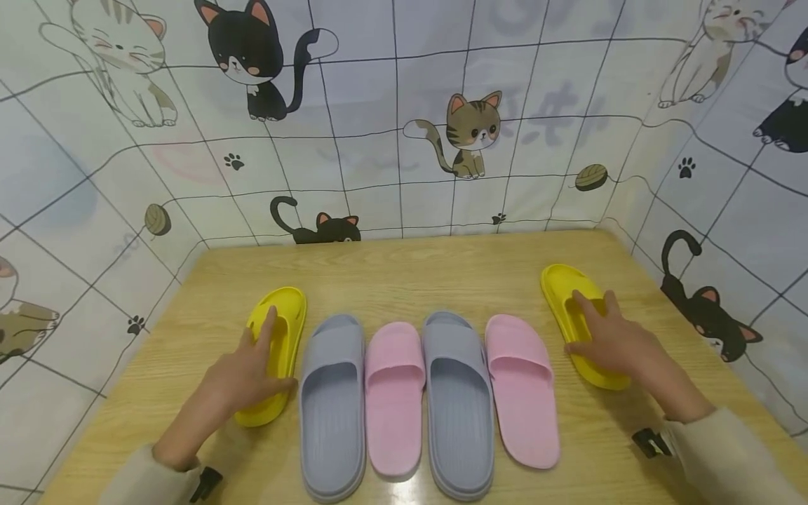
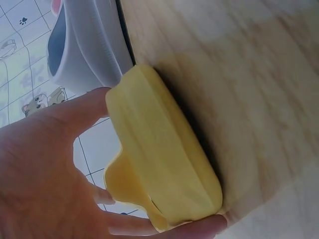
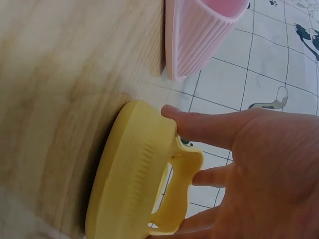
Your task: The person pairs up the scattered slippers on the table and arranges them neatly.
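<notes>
On the left of the table lies a yellow slipper [image 1: 292,324], its toe pointing away. My left hand [image 1: 240,379] spans its heel half from above, thumb on the right edge and fingers on the left; the left wrist view shows the slipper's heel [image 2: 159,149] between them. On the right, the other yellow slipper [image 1: 560,286] lies angled, toe to the upper left. My right hand [image 1: 615,340] holds it across the width, the thumb [image 3: 204,127] at its near edge and the fingers along the far side.
Between the hands stand a grey slipper [image 1: 332,435], a pink slipper [image 1: 394,421], a second grey slipper [image 1: 461,428] and a second pink slipper [image 1: 524,414], side by side. Cat-patterned cloth walls [image 1: 379,154] close off the wooden table [image 1: 410,273] at the back and sides.
</notes>
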The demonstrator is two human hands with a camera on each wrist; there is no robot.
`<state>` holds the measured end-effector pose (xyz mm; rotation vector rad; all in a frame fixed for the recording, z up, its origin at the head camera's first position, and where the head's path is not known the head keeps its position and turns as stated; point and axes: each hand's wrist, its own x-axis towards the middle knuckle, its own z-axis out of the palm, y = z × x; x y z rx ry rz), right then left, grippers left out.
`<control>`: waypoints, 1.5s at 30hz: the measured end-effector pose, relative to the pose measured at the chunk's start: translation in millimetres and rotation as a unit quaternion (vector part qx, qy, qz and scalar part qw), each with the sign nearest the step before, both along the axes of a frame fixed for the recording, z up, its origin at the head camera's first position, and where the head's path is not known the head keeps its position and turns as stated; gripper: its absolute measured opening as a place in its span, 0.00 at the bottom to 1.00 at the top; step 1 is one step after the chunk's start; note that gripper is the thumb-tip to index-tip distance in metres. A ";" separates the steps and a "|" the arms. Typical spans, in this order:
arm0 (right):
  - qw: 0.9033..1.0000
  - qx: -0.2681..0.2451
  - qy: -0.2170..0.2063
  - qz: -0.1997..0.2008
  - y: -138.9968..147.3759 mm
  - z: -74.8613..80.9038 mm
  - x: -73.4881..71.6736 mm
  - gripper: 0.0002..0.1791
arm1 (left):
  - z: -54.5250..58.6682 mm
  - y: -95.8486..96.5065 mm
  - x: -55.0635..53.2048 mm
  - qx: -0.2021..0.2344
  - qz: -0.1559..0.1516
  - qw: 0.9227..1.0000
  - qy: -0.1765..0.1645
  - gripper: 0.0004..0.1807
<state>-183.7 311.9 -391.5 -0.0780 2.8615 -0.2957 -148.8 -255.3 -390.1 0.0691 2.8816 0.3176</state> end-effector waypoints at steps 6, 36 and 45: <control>1.000 0.009 0.009 0.002 2.4 -0.3 -7.3 0.58 | -0.2 0.0 -3.2 0.002 -0.004 1.000 0.002 0.73; 1.000 0.001 0.008 -0.018 21.7 -4.6 -52.3 0.55 | 0.8 -4.9 -38.0 0.027 0.012 0.999 -0.025 0.72; 0.999 -0.021 0.010 -0.032 26.9 -7.3 -66.5 0.54 | 2.0 -4.0 -59.1 0.028 0.028 0.999 -0.032 0.72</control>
